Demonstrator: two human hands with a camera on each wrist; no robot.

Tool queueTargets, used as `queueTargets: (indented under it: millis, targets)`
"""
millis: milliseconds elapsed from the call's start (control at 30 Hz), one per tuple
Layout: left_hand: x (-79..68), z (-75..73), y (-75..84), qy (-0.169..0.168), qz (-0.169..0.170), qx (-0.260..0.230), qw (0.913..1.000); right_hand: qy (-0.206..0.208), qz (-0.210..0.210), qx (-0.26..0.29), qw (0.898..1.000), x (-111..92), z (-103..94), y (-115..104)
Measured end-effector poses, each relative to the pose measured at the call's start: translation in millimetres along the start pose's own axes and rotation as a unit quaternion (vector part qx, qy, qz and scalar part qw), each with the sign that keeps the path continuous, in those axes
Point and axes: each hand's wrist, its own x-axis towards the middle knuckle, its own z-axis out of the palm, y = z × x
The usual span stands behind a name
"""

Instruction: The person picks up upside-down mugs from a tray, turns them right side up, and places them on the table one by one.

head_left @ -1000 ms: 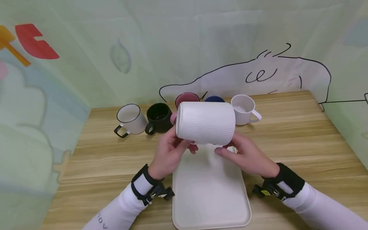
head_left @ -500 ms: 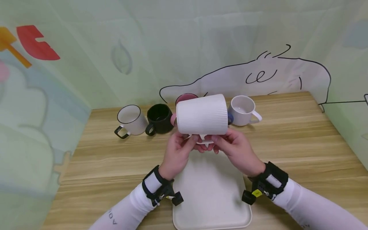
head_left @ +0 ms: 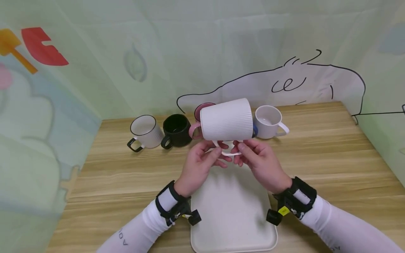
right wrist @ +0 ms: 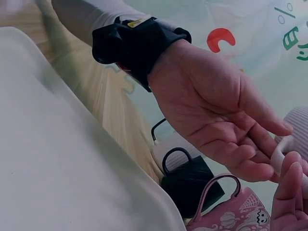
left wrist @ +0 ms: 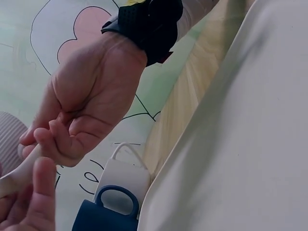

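Observation:
A white ribbed mug [head_left: 226, 119] lies on its side in the air above the far end of a pale tray [head_left: 234, 214]. Its handle [head_left: 230, 154] points down toward me. My left hand [head_left: 200, 163] pinches the left end of that handle between thumb and fingers. From the other side, my right hand [head_left: 262, 163] pinches the handle's right end. In the left wrist view the right hand [left wrist: 91, 101] appears with its fingertips on the handle; the right wrist view shows the left hand [right wrist: 207, 106] likewise. The mug's mouth is turned out of sight.
Mugs stand in a row along the back: a white one with black rim [head_left: 145, 130], a black one [head_left: 177, 130], a pink one [head_left: 195, 130] and a plain white one [head_left: 268, 121]. A blue mug [left wrist: 106, 214] is mostly hidden behind the held mug. A printed cloth [head_left: 196, 52] hangs behind.
My right hand has moved left from the mug's lower right side to its handle. Both hands now hold the handle, and the mug has risen slightly and tilted up at its right end.

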Motion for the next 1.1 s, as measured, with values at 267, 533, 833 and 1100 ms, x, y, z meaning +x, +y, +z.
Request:
queueTargets:
  millis: [267, 533, 833, 1100]
  targets:
    - [-3.0, -8.1, 6.0, 0.0, -0.007, 0.05, 0.9987, 0.015, -0.011, 0.037, 0.999, -0.6, -11.1, -4.8]
    - [-8.6, -18.9, 14.4, 0.015, 0.015, 0.114, 0.9932, 0.025, -0.062, 0.053, 0.996, -0.4, -33.1, -20.5]
    - [-15.4, -35.7, 22.5, 0.056, 0.04, 0.222, 0.9727, 0.082, -0.129, 0.075, 0.986, 1.6, -63.1, -42.0]
    - [-19.4, -57.7, 27.7, 0.084, 0.092, 0.323, 0.938, 0.134, -0.175, 0.067, 0.973, 4.0, -94.7, -62.7]
